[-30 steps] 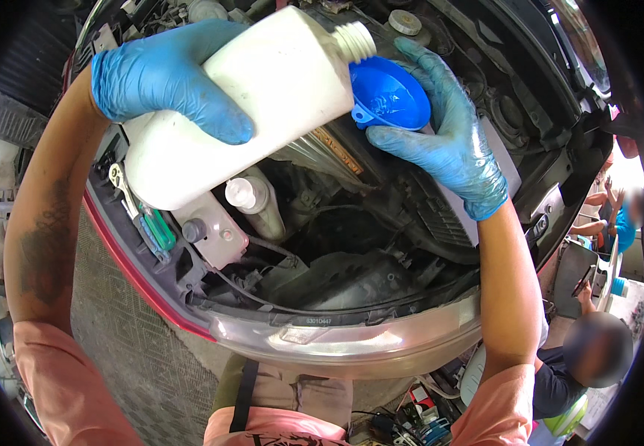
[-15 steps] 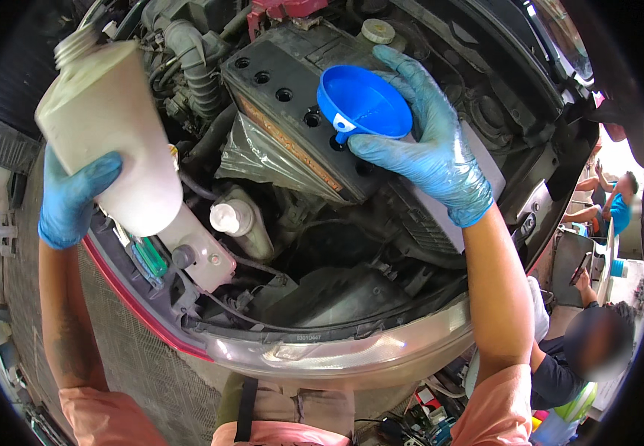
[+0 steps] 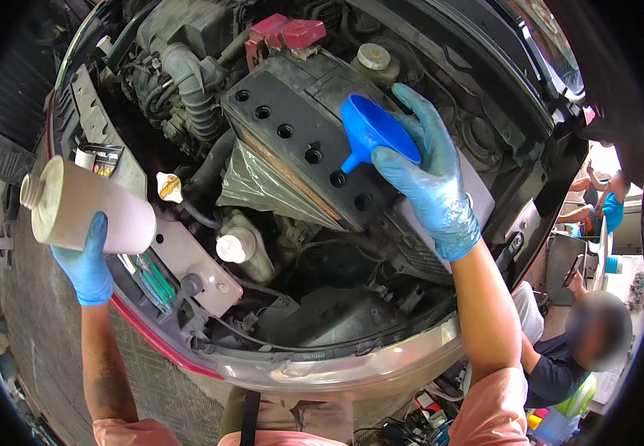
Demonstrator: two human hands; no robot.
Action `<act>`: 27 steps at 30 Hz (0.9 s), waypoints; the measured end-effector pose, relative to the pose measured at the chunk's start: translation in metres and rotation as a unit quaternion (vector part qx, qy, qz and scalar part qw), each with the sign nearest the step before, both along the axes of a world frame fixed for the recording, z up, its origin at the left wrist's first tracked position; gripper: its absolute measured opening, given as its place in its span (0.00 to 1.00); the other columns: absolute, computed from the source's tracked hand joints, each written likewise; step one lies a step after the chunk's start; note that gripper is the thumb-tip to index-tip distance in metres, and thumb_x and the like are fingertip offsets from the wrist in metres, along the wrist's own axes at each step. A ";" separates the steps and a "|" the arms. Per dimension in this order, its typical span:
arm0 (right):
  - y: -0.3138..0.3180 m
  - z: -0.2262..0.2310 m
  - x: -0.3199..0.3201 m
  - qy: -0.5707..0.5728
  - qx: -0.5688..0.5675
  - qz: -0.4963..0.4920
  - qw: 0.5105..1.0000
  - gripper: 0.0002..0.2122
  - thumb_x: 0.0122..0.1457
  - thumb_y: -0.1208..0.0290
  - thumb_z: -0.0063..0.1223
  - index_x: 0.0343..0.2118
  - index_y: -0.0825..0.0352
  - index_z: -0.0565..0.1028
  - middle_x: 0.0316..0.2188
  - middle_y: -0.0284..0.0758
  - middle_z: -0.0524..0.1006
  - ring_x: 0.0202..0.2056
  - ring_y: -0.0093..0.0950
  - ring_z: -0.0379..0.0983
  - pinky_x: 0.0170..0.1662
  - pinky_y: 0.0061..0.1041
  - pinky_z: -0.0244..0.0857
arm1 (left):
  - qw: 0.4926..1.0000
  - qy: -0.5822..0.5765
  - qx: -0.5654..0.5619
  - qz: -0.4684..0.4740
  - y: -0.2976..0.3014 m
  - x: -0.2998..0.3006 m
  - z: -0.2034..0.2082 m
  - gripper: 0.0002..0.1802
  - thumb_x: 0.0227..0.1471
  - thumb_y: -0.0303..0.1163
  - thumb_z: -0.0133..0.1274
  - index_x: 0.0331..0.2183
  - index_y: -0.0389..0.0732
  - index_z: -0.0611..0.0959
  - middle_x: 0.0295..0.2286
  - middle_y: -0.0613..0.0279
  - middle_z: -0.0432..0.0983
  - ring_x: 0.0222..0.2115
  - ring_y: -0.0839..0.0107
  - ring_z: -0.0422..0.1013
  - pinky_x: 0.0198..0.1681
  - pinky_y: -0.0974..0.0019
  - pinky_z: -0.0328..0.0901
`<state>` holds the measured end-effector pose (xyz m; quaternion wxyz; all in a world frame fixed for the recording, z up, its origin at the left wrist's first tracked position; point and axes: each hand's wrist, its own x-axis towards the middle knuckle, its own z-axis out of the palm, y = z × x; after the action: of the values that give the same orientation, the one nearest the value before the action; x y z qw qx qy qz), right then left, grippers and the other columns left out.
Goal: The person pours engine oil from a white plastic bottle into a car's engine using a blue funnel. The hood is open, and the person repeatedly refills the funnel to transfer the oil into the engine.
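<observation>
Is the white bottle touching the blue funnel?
Apart. The head view shows a big gap: the white bottle is at the left, the blue funnel well to its right, with part of the black battery showing between them.

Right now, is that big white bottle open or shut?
Open: the white bottle in the left hand shows its threaded neck bare, with no cap on it.

Right-side glare, black fisheye corners
</observation>
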<state>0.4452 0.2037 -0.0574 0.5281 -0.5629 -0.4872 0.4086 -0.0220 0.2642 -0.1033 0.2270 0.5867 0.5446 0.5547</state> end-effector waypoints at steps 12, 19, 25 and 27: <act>0.002 -0.004 -0.005 0.072 0.022 0.024 0.997 0.48 0.52 0.72 0.74 0.71 0.71 0.50 0.60 0.46 0.69 0.59 0.34 0.71 0.62 0.35 0.66 | 0.996 0.048 -0.077 -0.019 0.003 -0.006 0.018 0.49 0.44 0.32 0.70 0.64 0.34 0.66 0.55 0.54 0.73 0.54 0.65 0.72 0.59 0.58 0.67; 0.028 -0.016 -0.012 -0.238 0.072 0.068 0.966 0.54 0.42 0.56 0.81 0.68 0.73 0.57 0.64 0.51 0.66 0.64 0.42 0.66 0.66 0.38 0.61 | 0.947 -0.011 -0.222 -0.232 0.021 0.055 0.080 0.63 0.30 0.38 0.75 0.66 0.35 0.62 0.57 0.51 0.72 0.57 0.59 0.71 0.63 0.55 0.65; 0.027 -0.011 -0.023 -0.303 0.104 0.106 0.941 0.53 0.43 0.56 0.81 0.68 0.73 0.58 0.64 0.51 0.67 0.63 0.44 0.69 0.65 0.39 0.64 | 0.804 0.067 -0.323 -0.496 0.061 0.108 0.117 0.58 0.33 0.36 0.77 0.63 0.33 0.66 0.54 0.52 0.76 0.55 0.62 0.73 0.61 0.55 0.66; 0.027 -0.009 -0.025 -0.293 0.106 0.108 0.944 0.52 0.43 0.56 0.81 0.67 0.73 0.59 0.64 0.52 0.68 0.62 0.44 0.70 0.65 0.39 0.65 | 0.764 0.111 -0.311 -0.554 0.072 0.127 0.120 0.53 0.34 0.39 0.77 0.60 0.34 0.70 0.51 0.54 0.78 0.50 0.65 0.76 0.57 0.58 0.69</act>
<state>0.4205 0.2310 -0.0662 0.3711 -0.5422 -0.7192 0.2260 0.1047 0.3365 0.0164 0.6029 0.7408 0.2894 0.0638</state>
